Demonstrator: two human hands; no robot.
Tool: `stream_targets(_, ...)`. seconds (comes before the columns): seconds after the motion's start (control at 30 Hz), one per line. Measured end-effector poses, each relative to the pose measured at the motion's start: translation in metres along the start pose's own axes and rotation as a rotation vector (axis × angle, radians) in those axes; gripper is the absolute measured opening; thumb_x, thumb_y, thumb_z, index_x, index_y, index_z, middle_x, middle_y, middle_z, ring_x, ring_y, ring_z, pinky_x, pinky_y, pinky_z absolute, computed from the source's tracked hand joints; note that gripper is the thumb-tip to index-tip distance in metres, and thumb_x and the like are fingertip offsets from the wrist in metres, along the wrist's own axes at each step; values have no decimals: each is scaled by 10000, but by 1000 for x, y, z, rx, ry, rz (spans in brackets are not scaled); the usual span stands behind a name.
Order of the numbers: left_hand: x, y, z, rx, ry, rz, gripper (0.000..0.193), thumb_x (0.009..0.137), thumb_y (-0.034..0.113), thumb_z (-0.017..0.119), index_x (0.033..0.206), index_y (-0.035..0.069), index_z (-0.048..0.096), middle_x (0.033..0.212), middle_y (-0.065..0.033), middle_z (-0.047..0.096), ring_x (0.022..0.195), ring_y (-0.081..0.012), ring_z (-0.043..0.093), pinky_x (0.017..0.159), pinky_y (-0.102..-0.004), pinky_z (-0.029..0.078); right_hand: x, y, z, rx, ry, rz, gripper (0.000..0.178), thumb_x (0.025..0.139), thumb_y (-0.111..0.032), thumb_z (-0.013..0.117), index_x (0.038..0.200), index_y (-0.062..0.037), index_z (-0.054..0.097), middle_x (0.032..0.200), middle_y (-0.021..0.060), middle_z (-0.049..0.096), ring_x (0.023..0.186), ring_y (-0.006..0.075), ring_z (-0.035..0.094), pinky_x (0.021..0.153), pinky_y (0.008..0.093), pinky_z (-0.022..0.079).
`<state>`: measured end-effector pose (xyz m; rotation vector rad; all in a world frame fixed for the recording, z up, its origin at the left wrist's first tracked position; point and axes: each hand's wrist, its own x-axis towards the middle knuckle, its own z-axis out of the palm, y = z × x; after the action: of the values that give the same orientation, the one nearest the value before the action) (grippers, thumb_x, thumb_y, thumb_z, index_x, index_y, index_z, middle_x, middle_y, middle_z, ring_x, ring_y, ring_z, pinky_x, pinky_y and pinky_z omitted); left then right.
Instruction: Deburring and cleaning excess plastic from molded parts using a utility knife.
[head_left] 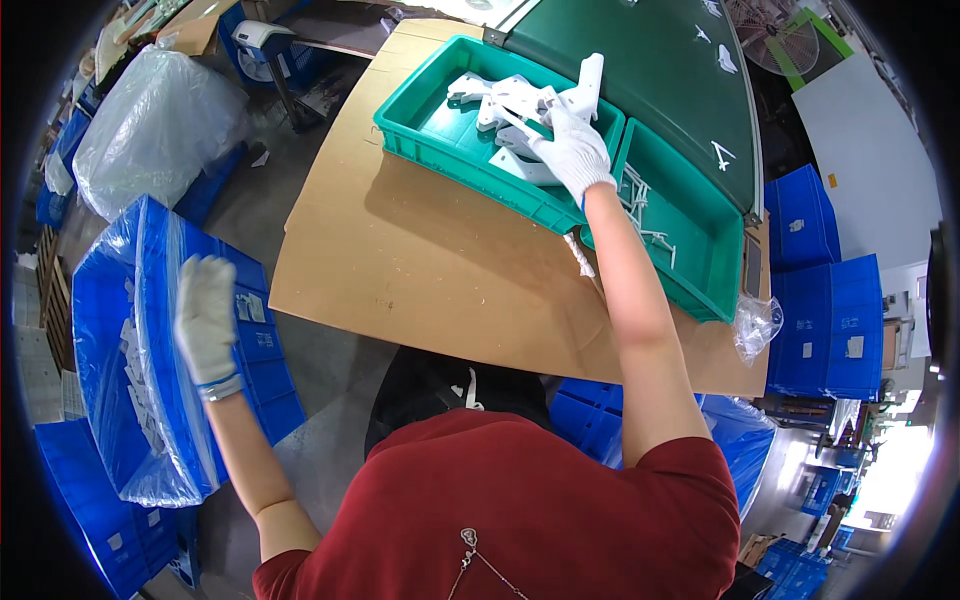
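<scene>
Over the green tray (420,135), right hand (572,150) closes on 1 white plastic part (588,80); left hand (205,315) hovers open and empty above the bag-lined blue crate (110,300). Loose grip could likely drop the part back among the others.

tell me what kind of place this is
Probably a factory packing or sorting station: a gloved right hand lifts white plastic parts from a green tray, with stacked blue crates and a green conveyor belt nearby.
</scene>
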<state>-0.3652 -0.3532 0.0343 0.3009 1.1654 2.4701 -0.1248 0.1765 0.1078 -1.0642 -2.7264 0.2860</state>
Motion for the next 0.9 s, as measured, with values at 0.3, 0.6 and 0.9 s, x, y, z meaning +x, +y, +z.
stream_targets(0.3, -67, -118, 234, -127, -422, -513, 664, 903, 122, 727, 1481, -35, 442, 1358, -173, 604, 1256, -274, 608, 1084, -391, 483, -157, -88, -29, 824, 19, -474, 268, 831, -176, 813, 982, -76, 615, 986, 118, 683, 888, 290, 686, 805, 376, 545)
stream_targets(0.6, -60, -89, 246, 1334, -538, 846, 359, 732, 98, 782, 1070, 92, 663, 1020, -73, 635, 1060, -273, 629, 1093, -537, 441, -182, -79, -81, 798, 87, -236, 347, 845, -156, 785, 1137, -2, 678, 1065, 126, 708, 856, 216, 676, 790, 322, 533)
stream_targets(0.9, -63, -56, 247, 1666, -576, 1129, 308, 659, 154, 752, 950, 176, 652, 936, -32, 587, 1023, -262, 653, 1130, -727, 319, -179, -74, -83, 437, 31, -574, 363, 826, -179, 806, 1165, -91, 707, 945, 105, 716, 872, 321, 700, 752, 393, 553)
